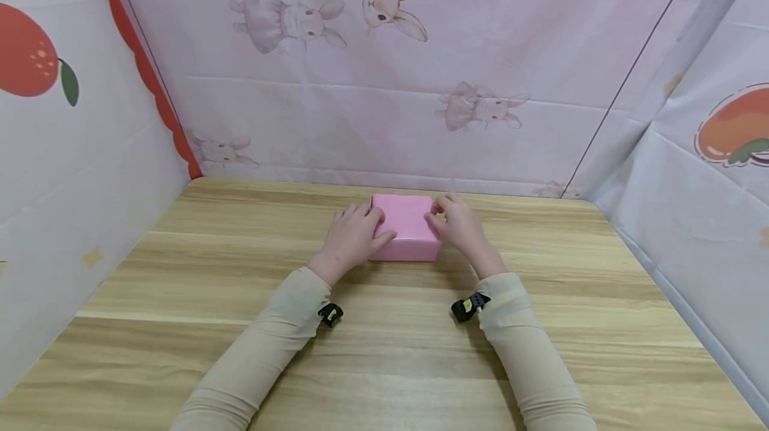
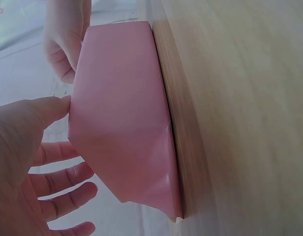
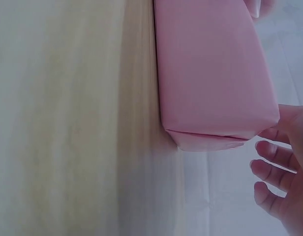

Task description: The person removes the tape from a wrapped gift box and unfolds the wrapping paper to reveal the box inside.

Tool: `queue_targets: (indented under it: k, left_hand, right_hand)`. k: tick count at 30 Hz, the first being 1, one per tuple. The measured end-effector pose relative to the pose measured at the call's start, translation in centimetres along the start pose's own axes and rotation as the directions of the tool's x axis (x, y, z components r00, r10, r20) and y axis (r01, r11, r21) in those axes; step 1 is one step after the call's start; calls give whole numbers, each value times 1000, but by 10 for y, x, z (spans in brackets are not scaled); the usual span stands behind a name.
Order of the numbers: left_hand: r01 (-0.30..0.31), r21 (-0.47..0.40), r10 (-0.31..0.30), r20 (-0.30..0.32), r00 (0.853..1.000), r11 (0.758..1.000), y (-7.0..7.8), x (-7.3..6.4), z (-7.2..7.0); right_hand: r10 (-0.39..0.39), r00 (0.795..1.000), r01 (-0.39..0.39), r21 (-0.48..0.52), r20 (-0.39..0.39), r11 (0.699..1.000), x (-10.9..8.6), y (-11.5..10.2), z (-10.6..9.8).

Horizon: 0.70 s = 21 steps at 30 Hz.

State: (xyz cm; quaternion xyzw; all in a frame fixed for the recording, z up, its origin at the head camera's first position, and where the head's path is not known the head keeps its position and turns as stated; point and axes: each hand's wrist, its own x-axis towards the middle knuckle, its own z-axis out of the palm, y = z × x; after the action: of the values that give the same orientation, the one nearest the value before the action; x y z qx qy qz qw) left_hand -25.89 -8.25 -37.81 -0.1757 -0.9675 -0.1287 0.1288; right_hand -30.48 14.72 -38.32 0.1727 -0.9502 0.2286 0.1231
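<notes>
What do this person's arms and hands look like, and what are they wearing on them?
The left hand and right hand wear no gloves. The left sleeve and right sleeve are long, beige and wrinkled. At the cuffs are a left black device and a right black device, both small with a yellow marking.

We wear long, close-fitting sleeves in plain beige, the left sleeve (image 1: 246,357) and the right sleeve (image 1: 537,357) alike, creased along the forearms and gathered in finer wrinkles lower down. Beside our left cuff (image 1: 303,287) sits a small, rounded black device (image 1: 330,315) with a yellow mark. Our right cuff (image 1: 510,291), crossed by a paler yellowish strip, bears a longer, blockier black mount (image 1: 465,309) with a yellow patch. Beyond the cuffs, our hands (image 1: 351,236) are bare.
</notes>
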Motion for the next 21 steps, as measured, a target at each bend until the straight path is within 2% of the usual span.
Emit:
queue_targets:
  k: [11,15,21]
  left_hand:
    - [-3,-3,3,3,1000,1000,-1,0,1]
    - [-1,-5,1,7,1000,1000,-1,-1,1]
    - [1,-7,-1,16,1000,1000,0,0,0]
  right_hand:
    - [-77,997,77,-20,-5,997,1,0,4]
    - [-50,999,50,-32,-1,998,1,-1,4]
    - [52,999,-52,-59,-4,997,1,0,4]
